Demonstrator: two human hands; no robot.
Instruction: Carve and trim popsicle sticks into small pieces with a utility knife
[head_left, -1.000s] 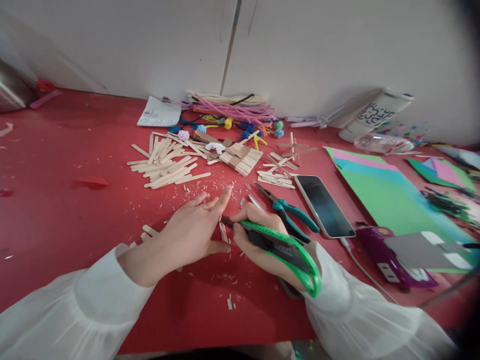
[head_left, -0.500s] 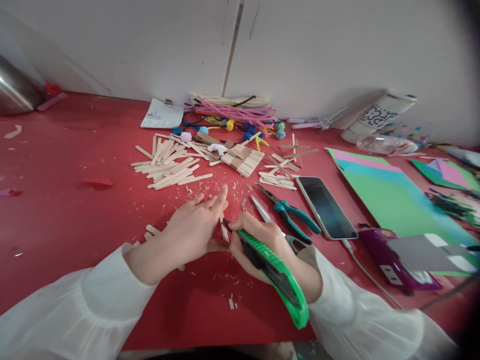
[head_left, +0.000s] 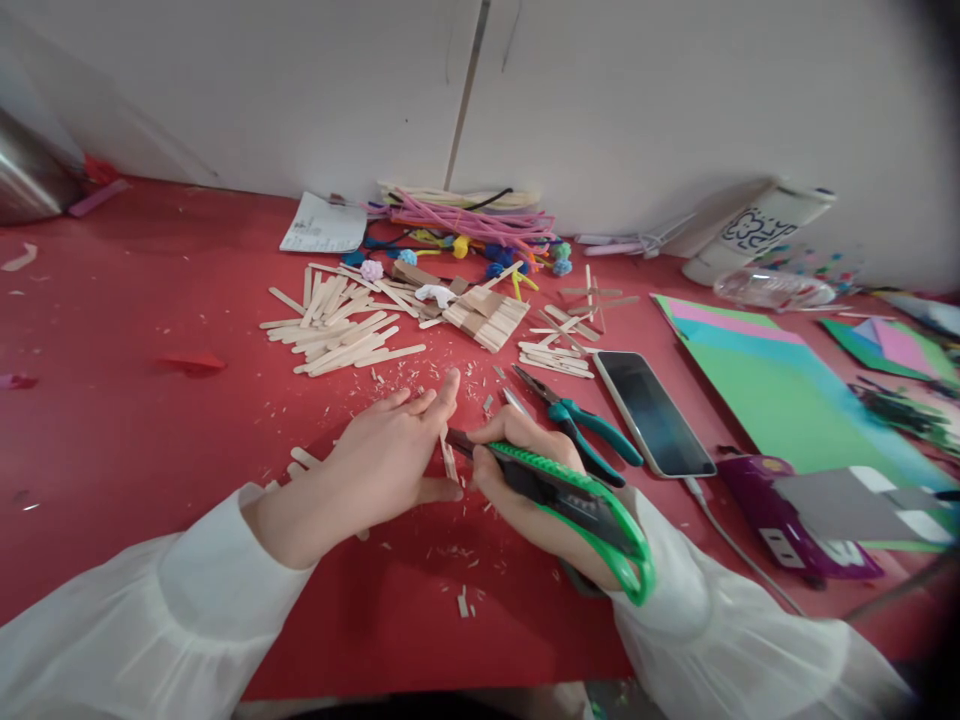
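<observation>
The stick (head_left: 450, 462) seemed steadied by the left hand (head_left: 386, 450), fingers spread, for the knife (head_left: 566, 488) the right hand (head_left: 517, 505) pinched.

In the right fingers (head_left: 510, 428), the green cutter (head_left: 574, 480) looks plastic, ribbed along its edge, with a dark metal blade (head_left: 459, 440). Beside the left fingers (head_left: 448, 397), the wooden stick (head_left: 449, 459) is rough and splintered. Beneath them, the red surface (head_left: 157, 440) looks smooth, faintly shiny. Beyond lie matt wooden craft sticks (head_left: 349, 345) and fuzzy pipe cleaners (head_left: 472, 215). Right of the right fingers are metal-nosed pliers (head_left: 600, 432), a glossy-screened phone (head_left: 652, 412) and matt coloured paper (head_left: 787, 400). Behind the fingers, thin white cloth forms the sleeves (head_left: 210, 565).
</observation>
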